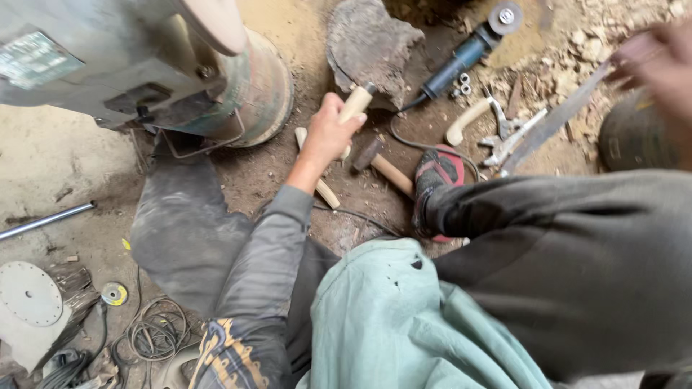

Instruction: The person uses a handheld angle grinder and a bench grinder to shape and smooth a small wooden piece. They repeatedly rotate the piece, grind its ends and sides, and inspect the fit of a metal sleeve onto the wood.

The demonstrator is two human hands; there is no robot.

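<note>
A worker seated on the dirt floor (pixel 65 166) closed the left hand (pixel 328 133) around the pale wooden handle (pixel 356 103) of a tool whose head lay against a grey stone slab (pixel 367 43) near the floor's far edge. The right hand (pixel 659 61), blurred toward the far right corner, hovered above a long flat metal blade (pixel 555 119); whether its grip was apart or together could not be told. A hammer (pixel 382 164), a blue angle grinder (pixel 461 57) and pliers (pixel 504 137) lay beside the worker's red shoe (pixel 436 173).
</note>
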